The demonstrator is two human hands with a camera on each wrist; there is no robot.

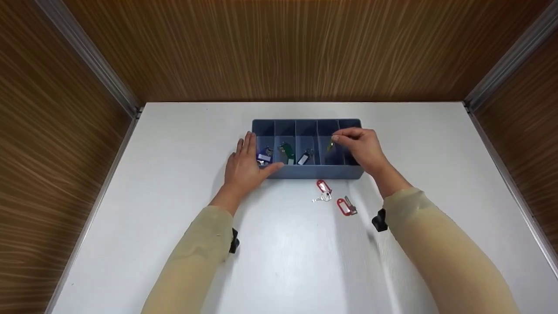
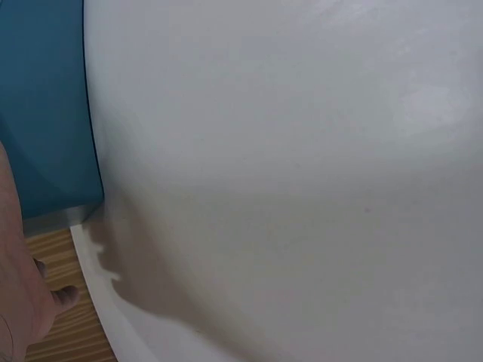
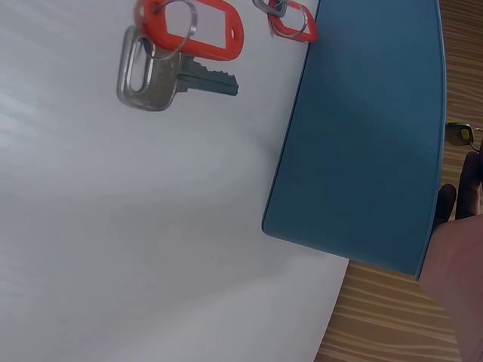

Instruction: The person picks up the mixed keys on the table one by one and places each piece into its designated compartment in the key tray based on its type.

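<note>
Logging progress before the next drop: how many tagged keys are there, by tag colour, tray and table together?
Red: 2, a first red-tagged key and a second red-tagged key, both on the table
Purple: 1
Green: 1
Black: 1
Yellow: 1, pinched by the right hand
Total: 6

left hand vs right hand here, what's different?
The left hand lies flat with straight fingers against the left end of the blue divided tray; the right hand hovers over the tray's right compartments. The left hand holds nothing; the right hand pinches a small yellowish key at its fingertips. Both are bare, with beige sleeves.
</note>
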